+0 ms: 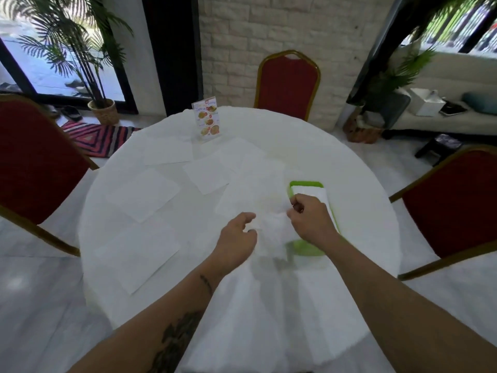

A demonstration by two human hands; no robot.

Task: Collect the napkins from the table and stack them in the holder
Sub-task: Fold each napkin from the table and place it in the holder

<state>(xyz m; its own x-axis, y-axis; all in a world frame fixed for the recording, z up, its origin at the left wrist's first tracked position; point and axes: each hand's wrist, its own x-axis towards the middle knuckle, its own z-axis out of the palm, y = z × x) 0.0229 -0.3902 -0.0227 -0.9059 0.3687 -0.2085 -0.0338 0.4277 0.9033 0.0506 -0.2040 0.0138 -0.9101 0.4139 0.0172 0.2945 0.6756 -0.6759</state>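
The right hand [309, 219] is curled shut on a corner of a white napkin [271, 232], pinching it between thumb and fingers just at the near-left side of the green holder [304, 184], while the left hand [238, 232] hovers beside the same sheet with its fingers loosely bent; motion blur hides whether they touch it, but they do not appear to grip anything. The held napkin hangs crumpled and blurred between the two hands, over the near-right part of the table [349, 162]. A small stack of napkins [312, 192] already lies in the holder, which sits toward the right edge of the table. More loose napkins [150, 195] lie flat across the left half and toward the far edge, some overlapping. These sheets look thin, very light and limp, so they will likely fold, drift or tear under a rough pull; a pinch at a corner or edge should lift one, with the other hand steadying and flattening it before it goes onto the stack. White on a white tablecloth, their edges are faint. A menu card [207, 119] stands near the far edge. Red chairs [287, 82] ring the round table, with a potted palm [103, 111] and striped rug [102, 138] on the pale floor beyond.
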